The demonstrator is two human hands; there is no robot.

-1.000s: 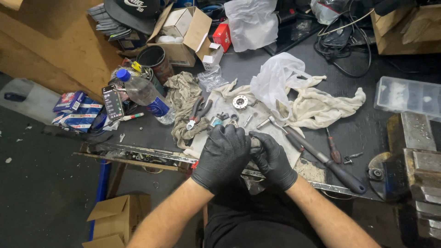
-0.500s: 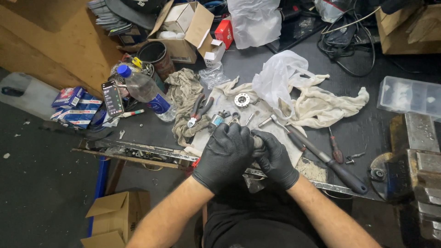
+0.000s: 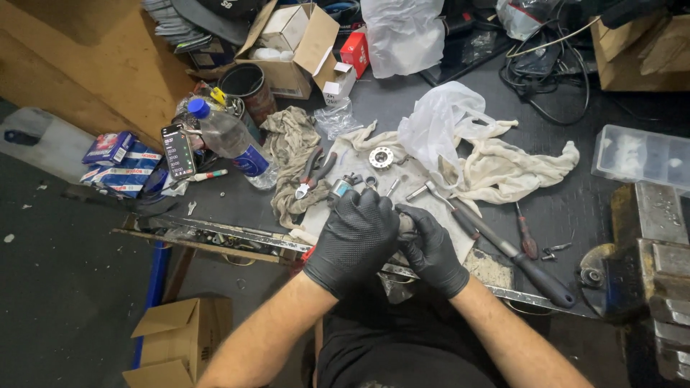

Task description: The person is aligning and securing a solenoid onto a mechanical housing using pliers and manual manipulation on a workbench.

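**Two gloved hands closed round a small part at the near edge**

The left hand (image 3: 353, 241) wraps over a small grey metal part (image 3: 407, 226), fingers curled down across it; the right hand (image 3: 431, 248) pinches the same piece from the other side, so both are clenched on it just above the near edge of the surface (image 3: 402, 118). Little of the part shows between the gloves. For work this fine, it seems wise to keep it over the pale cloth (image 3: 438, 208), so anything that slips lands softly, and to brace both wrists.

The dark surface is crowded: red-handled pliers (image 3: 310, 176) and a round metal flange (image 3: 381, 156) lie beyond the hands, a long ratchet handle (image 3: 503, 248) towards the right, a water bottle (image 3: 230, 140) near the left edge, a vise (image 3: 647, 251) at the right corner. Cardboard boxes line the far edge; a bare floor lies below.
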